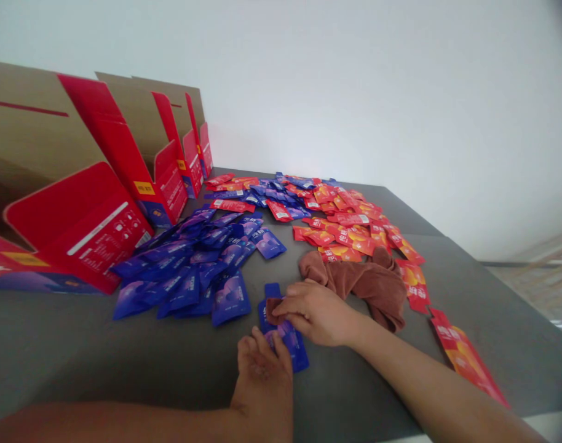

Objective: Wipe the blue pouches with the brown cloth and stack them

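A single blue sachet (299,354) lies on the grey table in front of me, with purple printing and a narrow tab at its far end. My left hand (263,372) presses its bent fingertips on the near left edge of this sachet, holding it against the table. In my right hand (321,312), closed fingers grip a corner of a brown cloth (385,292) and press it onto the sachet's upper part. The rest of the cloth lies bunched beyond and to the right of that hand. Part of the sachet is hidden under my fingers.
Left of my hands is a heap of blue sachets (195,255). Red-orange sachets (355,231) spread across the back right, mixed with blue ones near the wall. Another red-orange sachet (465,354) lies at right. Open red cardboard boxes (94,227) line the left side.
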### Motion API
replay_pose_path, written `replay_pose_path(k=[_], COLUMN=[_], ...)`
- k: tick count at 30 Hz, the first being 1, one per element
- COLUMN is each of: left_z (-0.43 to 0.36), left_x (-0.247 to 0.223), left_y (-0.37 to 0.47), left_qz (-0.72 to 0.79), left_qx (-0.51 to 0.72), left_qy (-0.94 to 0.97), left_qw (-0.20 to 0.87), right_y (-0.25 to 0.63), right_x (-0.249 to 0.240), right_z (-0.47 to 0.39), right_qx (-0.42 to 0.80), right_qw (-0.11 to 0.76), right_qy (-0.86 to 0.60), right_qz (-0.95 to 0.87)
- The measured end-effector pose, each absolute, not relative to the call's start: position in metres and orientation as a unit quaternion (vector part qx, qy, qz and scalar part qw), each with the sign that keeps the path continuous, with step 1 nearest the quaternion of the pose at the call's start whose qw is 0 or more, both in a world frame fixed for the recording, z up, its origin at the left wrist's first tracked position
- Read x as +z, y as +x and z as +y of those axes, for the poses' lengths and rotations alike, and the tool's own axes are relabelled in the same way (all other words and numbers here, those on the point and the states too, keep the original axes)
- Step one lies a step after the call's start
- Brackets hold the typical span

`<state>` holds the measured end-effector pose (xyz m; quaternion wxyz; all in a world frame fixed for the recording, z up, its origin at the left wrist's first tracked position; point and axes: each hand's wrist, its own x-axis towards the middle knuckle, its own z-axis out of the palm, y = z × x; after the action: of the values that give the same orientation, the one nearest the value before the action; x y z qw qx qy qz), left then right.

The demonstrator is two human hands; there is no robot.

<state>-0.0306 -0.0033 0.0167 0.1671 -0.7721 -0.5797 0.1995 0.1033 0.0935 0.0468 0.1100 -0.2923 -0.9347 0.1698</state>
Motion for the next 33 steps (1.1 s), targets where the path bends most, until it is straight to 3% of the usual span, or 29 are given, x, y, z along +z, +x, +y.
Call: replay_pose_path(k=[5,12,20,24,28,33], left_z=[0.001,-0.001,0.001,-0.002,-0.004,-0.004], left_x=[0.030,0.028,0.029,0.023,0.018,0.017], left_y=[-0.031,-0.032,-0.034,-0.035,-0.037,-0.036], left_qz=[-0.541,-0.545,-0.551,-0.562,-0.562,-0.559], left_qx=[0.204,0.194,0.187,0.153,0.123,0.135], left_qy=[-0.801,-0.803,-0.798,-0.798,-0.804,-0.801], left_qw=[0.155,0.145,0.155,0.156,0.153,0.169], right_y=[0.117,0.104,0.113,0.117,0.111,0.108], right_x=[0.043,0.053,0.043,0.050,0.055,0.047], right_z=[0.108,0.088,0.106,0.101,0.092,0.097], right_qx=[0.129,0.187,0.131,0.176,0.235,0.195], right_qw=[0.128,0.110,0.118,0.151,0.119,0.115], right_qy=[-0.364,-0.248,-0.354,-0.307,-0.215,-0.271], right_qz=[-0.914,-0.944,-0.919,-0.923,-0.941,-0.936])
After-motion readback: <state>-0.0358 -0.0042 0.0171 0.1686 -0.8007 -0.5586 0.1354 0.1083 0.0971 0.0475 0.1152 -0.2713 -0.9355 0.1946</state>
